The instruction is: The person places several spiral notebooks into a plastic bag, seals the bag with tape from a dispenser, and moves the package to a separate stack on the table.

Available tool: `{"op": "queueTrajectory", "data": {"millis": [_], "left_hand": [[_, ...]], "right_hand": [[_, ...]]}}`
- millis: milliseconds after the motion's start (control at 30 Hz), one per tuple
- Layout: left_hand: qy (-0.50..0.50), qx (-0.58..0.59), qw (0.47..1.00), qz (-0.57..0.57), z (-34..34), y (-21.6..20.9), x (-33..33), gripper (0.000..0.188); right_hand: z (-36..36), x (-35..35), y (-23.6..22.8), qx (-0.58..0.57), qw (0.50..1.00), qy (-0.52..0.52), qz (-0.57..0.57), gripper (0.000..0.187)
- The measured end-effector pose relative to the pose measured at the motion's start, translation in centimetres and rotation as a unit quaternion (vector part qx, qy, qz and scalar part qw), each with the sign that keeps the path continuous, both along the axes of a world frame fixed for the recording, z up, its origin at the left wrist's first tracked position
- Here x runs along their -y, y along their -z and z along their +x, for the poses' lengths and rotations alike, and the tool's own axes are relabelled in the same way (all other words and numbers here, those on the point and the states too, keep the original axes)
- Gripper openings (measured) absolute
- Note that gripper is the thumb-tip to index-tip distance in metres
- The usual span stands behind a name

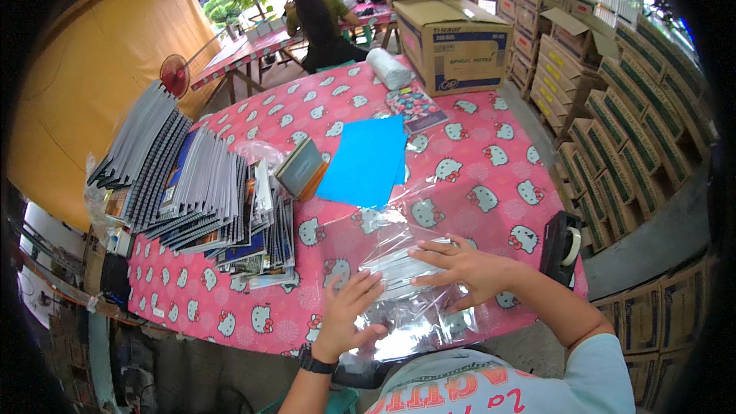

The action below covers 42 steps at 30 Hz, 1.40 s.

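Observation:
Near the table's front edge lies a bundle of thin white-edged items [399, 272], possibly notebooks, on and partly under clear plastic film [414, 333]. Glare on the film hides its details. My left hand [354, 313] rests on the bundle's left side, fingers spread and thumb out. Across its right side lies my right hand [468, 268], also with fingers apart. Neither hand is wrapped around anything. Beyond the film are blue sheets [364, 161], with a small framed board [304, 169] standing to their left.
Leaning rows of spiral notebooks [203, 184] fill the table's left side. A black tape dispenser [562, 249] stands at the right edge. Farther back are a plastic roll [389, 69], a patterned notebook [416, 110] and a large carton [456, 46]. Stacked cartons [613, 153] line the right; two people sit beyond.

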<state>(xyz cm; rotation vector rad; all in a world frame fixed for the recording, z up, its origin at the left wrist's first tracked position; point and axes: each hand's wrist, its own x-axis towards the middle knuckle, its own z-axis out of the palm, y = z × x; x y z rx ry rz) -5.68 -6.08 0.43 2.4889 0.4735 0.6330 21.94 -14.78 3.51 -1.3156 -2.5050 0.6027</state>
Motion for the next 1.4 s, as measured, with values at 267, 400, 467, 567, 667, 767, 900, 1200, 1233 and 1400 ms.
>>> {"op": "queueTrajectory", "data": {"millis": [267, 400, 467, 567, 667, 767, 900, 1200, 1233, 1400], "left_hand": [[0.094, -0.134, 0.977, 0.134, 2.8, -1.0, -1.8, 0.081], [0.097, -0.151, 0.970, 0.165, 2.7, -1.3, -1.6, 0.084], [0.095, -0.152, 0.967, 0.181, 2.8, -1.3, -1.5, 0.083], [0.079, -0.165, 0.961, 0.207, 2.8, -1.6, -1.4, 0.080], [0.049, -0.181, 0.957, 0.220, 2.1, -2.0, -1.9, 0.076], [0.049, -0.174, 0.961, 0.208, 2.8, -1.8, -2.3, 0.076], [0.076, -0.168, 0.965, 0.184, 3.7, -2.1, -2.3, 0.079], [0.064, -0.157, 0.969, 0.181, 3.5, -2.2, -2.1, 0.085], [0.072, -0.154, 0.969, 0.181, 3.8, -2.3, -1.9, 0.085], [0.089, -0.158, 0.969, 0.166, 4.5, -2.5, -1.6, 0.085]], "right_hand": [[-0.3, -1.1, -0.2, 0.032, 0.999, 0.003, 0.004, 0.075], [2.6, -5.3, 2.1, -0.378, 0.906, 0.146, -0.124, 0.058], [1.3, -7.4, 1.2, -0.479, 0.820, 0.273, -0.150, 0.042], [-0.2, -11.5, 1.4, -0.378, 0.880, 0.263, -0.111, 0.025], [-2.7, -10.8, -3.5, -0.242, 0.950, 0.198, -0.023, 0.016], [-1.9, -6.3, -3.9, -0.443, 0.823, 0.328, 0.139, 0.014], [3.5, 5.7, -3.4, -0.441, 0.751, 0.453, 0.191, 0.016], [11.0, 23.8, 15.4, -0.241, 0.583, 0.764, 0.137, 0.021], [11.1, 23.6, 15.9, -0.241, 0.571, 0.776, 0.118, 0.023], [11.0, 23.0, 15.5, -0.295, 0.508, 0.805, 0.084, 0.027]]}}
